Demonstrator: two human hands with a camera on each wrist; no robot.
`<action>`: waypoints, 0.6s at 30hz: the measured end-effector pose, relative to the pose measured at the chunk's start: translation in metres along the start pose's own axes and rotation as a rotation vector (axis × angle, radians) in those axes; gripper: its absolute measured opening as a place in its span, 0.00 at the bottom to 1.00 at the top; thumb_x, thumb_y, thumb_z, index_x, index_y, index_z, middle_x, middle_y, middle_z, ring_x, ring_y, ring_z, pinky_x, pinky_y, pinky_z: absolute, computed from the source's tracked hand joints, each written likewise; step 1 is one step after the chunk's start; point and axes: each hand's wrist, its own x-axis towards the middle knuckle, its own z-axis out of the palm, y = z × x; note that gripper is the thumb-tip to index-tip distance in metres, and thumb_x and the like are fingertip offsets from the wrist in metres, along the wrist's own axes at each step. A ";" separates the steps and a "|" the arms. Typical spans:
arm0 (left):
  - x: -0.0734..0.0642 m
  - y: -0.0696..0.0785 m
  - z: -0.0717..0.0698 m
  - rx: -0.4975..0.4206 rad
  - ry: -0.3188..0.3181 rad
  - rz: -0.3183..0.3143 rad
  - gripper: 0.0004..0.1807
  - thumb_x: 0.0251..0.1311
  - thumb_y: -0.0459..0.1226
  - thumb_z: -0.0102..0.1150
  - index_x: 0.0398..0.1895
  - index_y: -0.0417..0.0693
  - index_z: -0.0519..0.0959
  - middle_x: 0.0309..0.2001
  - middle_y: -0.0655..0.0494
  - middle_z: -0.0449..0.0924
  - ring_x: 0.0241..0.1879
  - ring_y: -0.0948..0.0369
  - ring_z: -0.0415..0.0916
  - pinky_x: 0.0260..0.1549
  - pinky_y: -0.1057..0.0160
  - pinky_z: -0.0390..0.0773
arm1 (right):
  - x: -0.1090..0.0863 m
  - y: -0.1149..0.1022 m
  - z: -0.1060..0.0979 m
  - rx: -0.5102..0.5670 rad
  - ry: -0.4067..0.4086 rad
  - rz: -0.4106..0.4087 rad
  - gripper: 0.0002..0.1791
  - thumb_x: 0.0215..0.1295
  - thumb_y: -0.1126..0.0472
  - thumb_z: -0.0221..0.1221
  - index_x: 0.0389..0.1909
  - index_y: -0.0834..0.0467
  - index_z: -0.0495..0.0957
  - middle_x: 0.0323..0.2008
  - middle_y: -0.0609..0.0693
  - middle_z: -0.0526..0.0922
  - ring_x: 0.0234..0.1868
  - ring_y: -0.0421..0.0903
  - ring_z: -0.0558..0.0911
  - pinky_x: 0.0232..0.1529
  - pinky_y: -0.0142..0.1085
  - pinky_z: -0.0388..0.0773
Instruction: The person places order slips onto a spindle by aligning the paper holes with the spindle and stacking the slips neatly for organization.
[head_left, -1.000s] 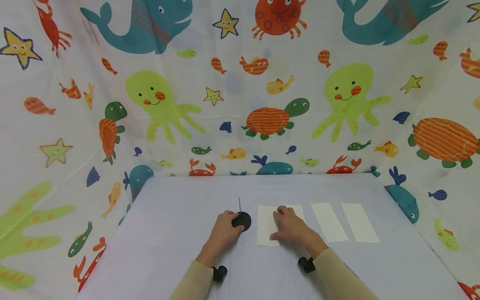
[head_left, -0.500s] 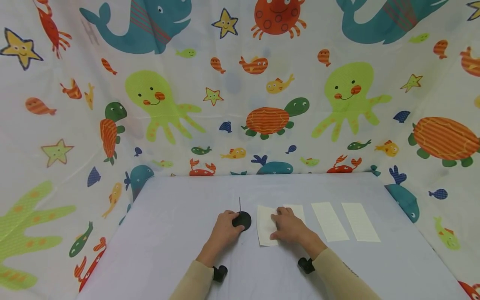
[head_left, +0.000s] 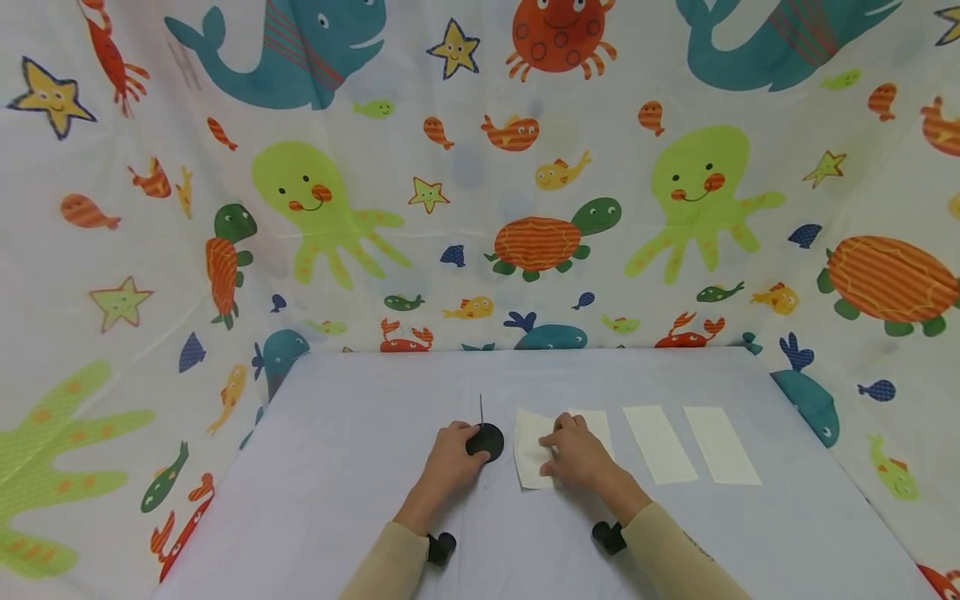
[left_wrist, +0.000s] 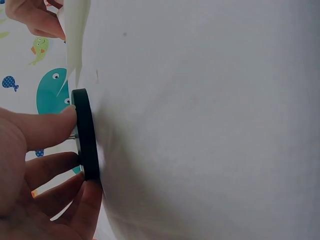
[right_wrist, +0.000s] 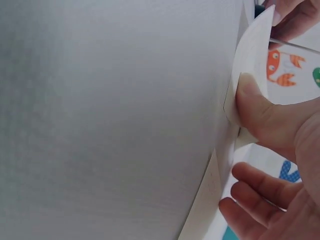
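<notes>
A receipt spike (head_left: 491, 442) with a round black base and a thin upright metal rod (head_left: 481, 408) stands on the white tabletop. My left hand (head_left: 450, 458) holds the base's edge between thumb and fingers; the left wrist view shows its black disc (left_wrist: 86, 135) on edge. Just right of it, my right hand (head_left: 579, 454) pinches a cream paper slip (head_left: 529, 450). That slip bows upward in the right wrist view, with the thumb (right_wrist: 252, 97) on its near face; the index finger is hidden behind it. Another slip (head_left: 600, 423) lies partly covered by this hand.
Two more paper slips, one slanted slip (head_left: 660, 444) and one farther right slip (head_left: 722, 444), lie flat on the white tabletop (head_left: 337, 467). Behind the table hangs a curtain (head_left: 450, 183) printed with sea animals. Small black wrist cameras sit on both wrists.
The slip under my right hand has gone from flat to bowed, its left side lifting. The right fingers have shifted slightly left. My left hand keeps its hold on the spike's base.
</notes>
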 end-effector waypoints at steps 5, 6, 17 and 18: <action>0.000 0.001 0.001 -0.011 -0.003 0.000 0.26 0.60 0.36 0.69 0.59 0.31 0.79 0.56 0.37 0.76 0.57 0.40 0.72 0.57 0.43 0.73 | 0.001 -0.001 0.002 0.027 0.041 -0.015 0.18 0.53 0.59 0.76 0.45 0.61 0.89 0.37 0.51 0.76 0.39 0.48 0.70 0.39 0.41 0.72; -0.001 0.002 0.001 -0.012 -0.001 -0.002 0.26 0.60 0.36 0.69 0.59 0.31 0.79 0.56 0.37 0.76 0.58 0.40 0.72 0.57 0.43 0.73 | 0.002 -0.001 0.003 0.050 0.042 -0.014 0.17 0.53 0.60 0.76 0.45 0.61 0.89 0.35 0.51 0.76 0.37 0.47 0.70 0.38 0.40 0.72; -0.003 0.003 0.001 -0.002 -0.005 -0.009 0.26 0.61 0.36 0.69 0.60 0.31 0.78 0.58 0.37 0.76 0.59 0.40 0.72 0.58 0.43 0.73 | 0.003 -0.006 0.008 0.265 0.048 0.067 0.17 0.53 0.72 0.69 0.46 0.64 0.87 0.27 0.47 0.77 0.29 0.43 0.71 0.31 0.37 0.70; -0.002 0.002 0.002 -0.002 -0.004 -0.007 0.26 0.61 0.36 0.69 0.60 0.31 0.78 0.58 0.37 0.76 0.59 0.40 0.72 0.58 0.43 0.73 | 0.003 -0.006 0.008 0.269 0.055 0.069 0.17 0.52 0.72 0.68 0.46 0.64 0.86 0.27 0.48 0.78 0.29 0.43 0.71 0.30 0.37 0.70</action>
